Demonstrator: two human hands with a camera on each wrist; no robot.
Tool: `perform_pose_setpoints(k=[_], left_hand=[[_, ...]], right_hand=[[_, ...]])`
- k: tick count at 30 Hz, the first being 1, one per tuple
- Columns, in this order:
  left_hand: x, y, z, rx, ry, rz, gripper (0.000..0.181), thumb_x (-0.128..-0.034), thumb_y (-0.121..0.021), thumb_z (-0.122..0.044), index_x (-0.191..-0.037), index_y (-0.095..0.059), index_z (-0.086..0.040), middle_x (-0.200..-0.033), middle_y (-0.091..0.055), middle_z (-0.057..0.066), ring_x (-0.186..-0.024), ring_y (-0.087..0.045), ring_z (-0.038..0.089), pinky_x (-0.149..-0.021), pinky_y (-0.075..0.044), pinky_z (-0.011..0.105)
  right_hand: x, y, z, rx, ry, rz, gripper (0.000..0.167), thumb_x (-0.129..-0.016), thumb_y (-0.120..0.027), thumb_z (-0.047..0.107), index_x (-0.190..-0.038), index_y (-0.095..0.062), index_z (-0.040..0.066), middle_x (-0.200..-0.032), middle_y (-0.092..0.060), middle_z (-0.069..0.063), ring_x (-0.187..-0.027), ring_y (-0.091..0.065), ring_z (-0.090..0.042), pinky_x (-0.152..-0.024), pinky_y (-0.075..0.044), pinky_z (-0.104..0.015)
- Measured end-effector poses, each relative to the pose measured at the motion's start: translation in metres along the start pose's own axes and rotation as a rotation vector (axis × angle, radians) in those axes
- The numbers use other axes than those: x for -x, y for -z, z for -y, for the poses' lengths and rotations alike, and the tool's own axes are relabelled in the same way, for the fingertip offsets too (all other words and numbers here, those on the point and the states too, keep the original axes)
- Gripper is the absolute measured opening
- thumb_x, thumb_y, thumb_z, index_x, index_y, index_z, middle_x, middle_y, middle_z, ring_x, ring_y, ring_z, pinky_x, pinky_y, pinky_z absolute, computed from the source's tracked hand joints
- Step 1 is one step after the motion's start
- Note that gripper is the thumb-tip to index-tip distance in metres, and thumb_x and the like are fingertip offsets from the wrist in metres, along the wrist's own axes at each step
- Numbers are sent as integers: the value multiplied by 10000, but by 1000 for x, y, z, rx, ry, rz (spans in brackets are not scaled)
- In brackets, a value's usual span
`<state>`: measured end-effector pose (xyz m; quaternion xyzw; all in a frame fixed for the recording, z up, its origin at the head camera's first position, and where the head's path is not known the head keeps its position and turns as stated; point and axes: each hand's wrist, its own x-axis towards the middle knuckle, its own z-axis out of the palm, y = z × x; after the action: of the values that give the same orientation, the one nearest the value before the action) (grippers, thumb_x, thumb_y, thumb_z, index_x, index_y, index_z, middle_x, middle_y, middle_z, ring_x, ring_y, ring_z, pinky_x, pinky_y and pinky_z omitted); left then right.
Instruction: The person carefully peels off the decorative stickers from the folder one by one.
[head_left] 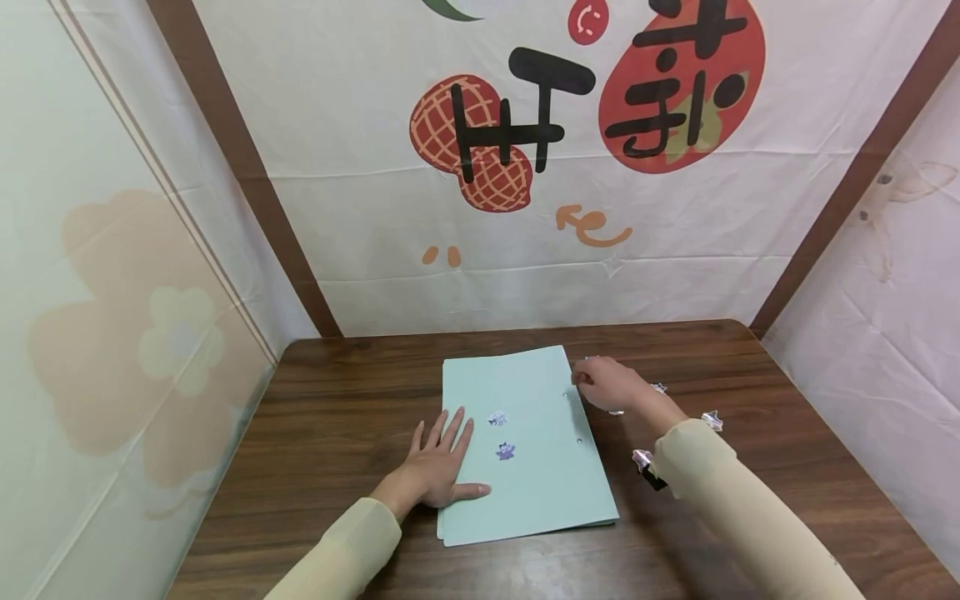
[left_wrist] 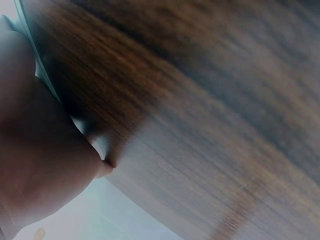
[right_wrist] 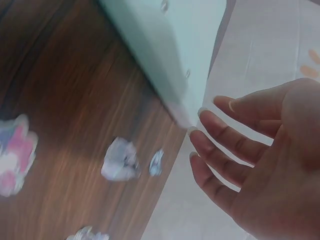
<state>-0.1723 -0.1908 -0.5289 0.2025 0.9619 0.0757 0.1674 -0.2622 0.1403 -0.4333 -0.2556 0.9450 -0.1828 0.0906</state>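
Observation:
A pale mint-green folder or stack of sheets [head_left: 532, 500] lies on the table, with two small metallic dots near its right edge. Two purple-and-white character stickers, an upper one [head_left: 497, 418] and a lower one [head_left: 506, 452], are on its face. My left hand [head_left: 437, 471] rests on its left edge, fingers spread; the left wrist view shows only part of that hand [left_wrist: 45, 155]. Beside the upper right edge is my right hand [head_left: 607, 383]. In the right wrist view its fingers [right_wrist: 225, 145] bend loosely, with nothing visible between them.
Several shiny cut-out stickers lie right of the folder, among them one at far right [head_left: 712, 421] and one near the right sleeve [head_left: 642, 459]. A small black object [head_left: 654, 478] is partly hidden by that sleeve. A printed cloth [head_left: 360, 250] hangs behind the wooden table [head_left: 337, 433].

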Motion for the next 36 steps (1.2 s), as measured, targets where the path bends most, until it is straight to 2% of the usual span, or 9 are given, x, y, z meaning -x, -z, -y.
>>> perform_pose_setpoints(k=[6, 7, 14, 18, 24, 32, 36], left_hand=[[2, 2, -1, -1, 3, 0, 1153, -864, -451, -858, -1660, -37, -134, -1716, 144, 90, -1566, 130, 359, -1193, 55, 671], [2, 2, -1, -1, 4, 0, 1154, -863, -449, -861, -1660, -38, -135, -1716, 143, 90, -1566, 130, 360, -1193, 55, 672], [1, 2, -1, -2, 13, -1, 1166, -850, -451, -872, -1661, -43, -141, -1718, 138, 85, -1568, 124, 360, -1193, 54, 672], [1, 2, -1, -5, 14, -3, 1173, -843, -447, -881, -1661, -49, -141, -1719, 130, 87, -1568, 118, 362, -1195, 45, 673], [2, 4, -2, -17, 32, 12, 1168, -848, -444, -876, -1661, -49, -136, -1720, 124, 94, -1569, 114, 365, -1199, 45, 665], [12, 21, -13, 1, 26, 28, 1113, -894, -494, -805, -1654, -97, -97, -1723, 62, 125, -1572, 55, 382, -1203, 7, 667], [11, 17, -12, -3, 24, 32, 1128, -890, -468, -824, -1657, -48, -110, -1720, 112, 113, -1569, 95, 374, -1202, 37, 661]], right_hand=[[-10, -8, 24, -3, 49, 21, 259, -977, -497, 13, -1099, -724, -11, -1031, -708, -110, -859, -590, -193, -813, -526, -426], [-11, -10, 27, -5, 58, 27, 258, -978, -499, 12, -1100, -725, -11, -1044, -712, -115, -860, -591, -190, -772, -525, -399], [-19, -23, 40, -30, 110, 78, 267, -992, -486, 3, -1118, -722, -4, -1097, -710, -108, -867, -564, -179, -795, -506, -391], [-22, -30, 47, -22, 134, 97, 245, -979, -516, 5, -1109, -723, 1, -1071, -708, -94, -878, -568, -184, -819, -515, -405], [-27, -40, 60, -6, 108, 141, 218, -970, -578, 37, -1131, -725, 32, -1078, -710, -78, -930, -603, -203, -862, -525, -429], [-33, -53, 77, 10, 73, 209, 196, -950, -649, 67, -1128, -731, 73, -1073, -707, -54, -968, -624, -199, -881, -534, -429], [-35, -57, 81, 16, 83, 220, 193, -939, -664, 63, -1119, -734, 73, -1059, -704, -47, -969, -623, -193, -889, -532, -419]])
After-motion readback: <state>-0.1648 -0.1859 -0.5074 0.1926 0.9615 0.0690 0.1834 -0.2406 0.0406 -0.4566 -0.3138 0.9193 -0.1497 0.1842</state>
